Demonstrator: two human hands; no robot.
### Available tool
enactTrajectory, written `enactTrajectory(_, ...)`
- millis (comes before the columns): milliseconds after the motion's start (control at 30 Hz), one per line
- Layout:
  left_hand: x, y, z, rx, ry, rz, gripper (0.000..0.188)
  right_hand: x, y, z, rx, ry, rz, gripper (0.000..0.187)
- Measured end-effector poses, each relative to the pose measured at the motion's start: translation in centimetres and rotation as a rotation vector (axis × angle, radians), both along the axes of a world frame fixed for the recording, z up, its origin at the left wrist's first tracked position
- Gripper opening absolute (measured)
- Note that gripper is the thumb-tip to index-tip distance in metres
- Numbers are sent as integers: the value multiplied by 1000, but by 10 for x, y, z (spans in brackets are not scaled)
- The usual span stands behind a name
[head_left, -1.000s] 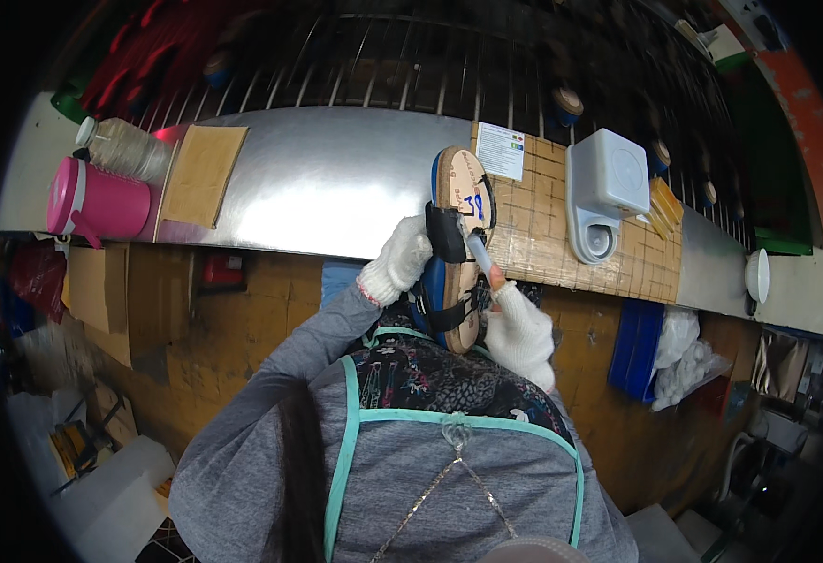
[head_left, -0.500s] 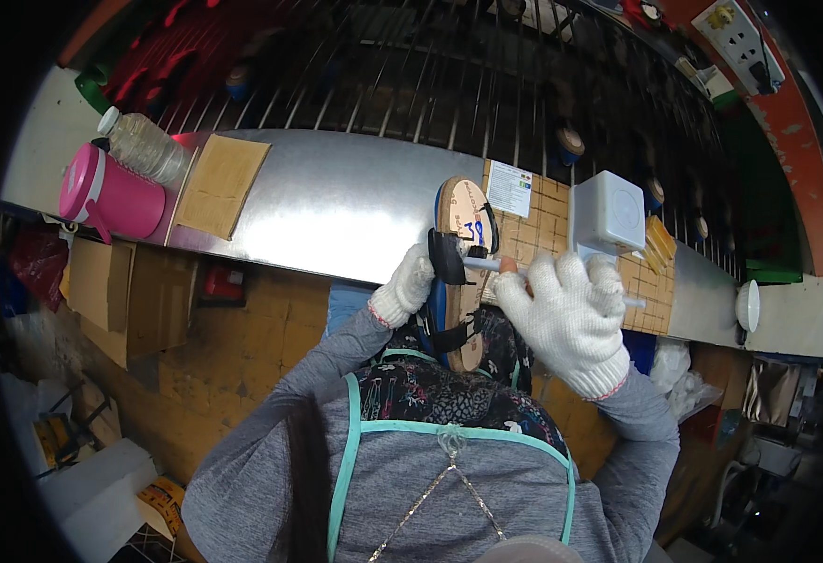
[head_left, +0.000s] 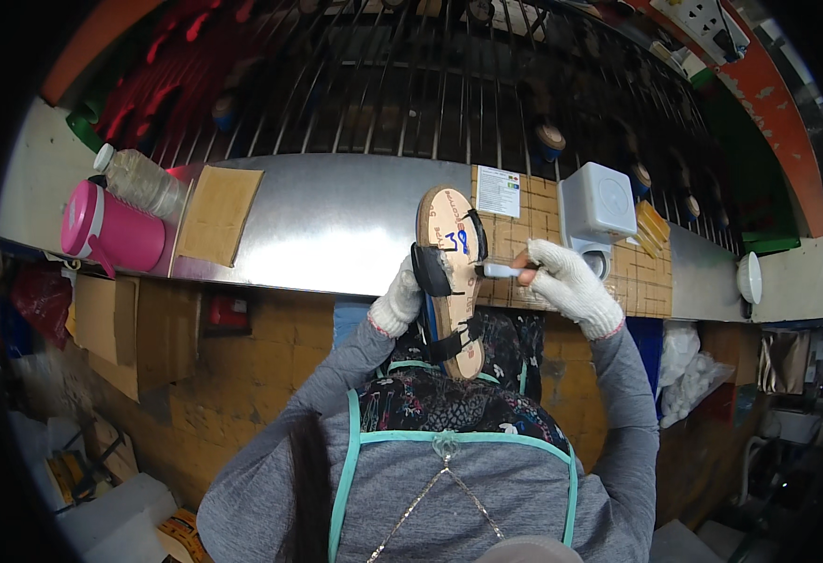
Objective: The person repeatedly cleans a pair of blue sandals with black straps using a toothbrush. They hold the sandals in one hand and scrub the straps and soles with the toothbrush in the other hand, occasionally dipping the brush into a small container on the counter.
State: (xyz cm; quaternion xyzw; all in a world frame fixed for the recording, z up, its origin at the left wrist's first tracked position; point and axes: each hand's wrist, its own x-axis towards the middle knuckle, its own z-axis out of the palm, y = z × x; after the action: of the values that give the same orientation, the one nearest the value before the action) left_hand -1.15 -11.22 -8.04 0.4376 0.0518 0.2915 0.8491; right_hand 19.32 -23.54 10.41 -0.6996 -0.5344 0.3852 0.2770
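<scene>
At nine o'clock the sandal (head_left: 456, 280) is being clamped by left fingers (head_left: 407, 280), at three the tool (head_left: 502, 270) by right fingers (head_left: 525, 277) — firm left, light right probably being needed.

left hand (head_left: 396, 302): partly hidden behind sandal (head_left: 455, 308) | white-handled tool (head_left: 502, 271): tip contact too small to tell | paper sheet (head_left: 498, 193): print illegible | far-right white socket panel (head_left: 704, 21): cut by edge
</scene>
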Motion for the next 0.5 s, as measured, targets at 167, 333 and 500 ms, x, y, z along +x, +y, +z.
enactTrajectory(167, -3, 1, -4, -113, 7, -66, 120, 12, 17, -19, 343, -406, 75, 15)
enactTrajectory(333, -1, -1, -12, -328, -26, -104, 134, 22, 48, -16, 438, -433, 187, 14)
enactTrajectory(500, 2, -4, -16, -312, 25, -44, 135, 13, 72, -10, 574, -556, 130, 13)
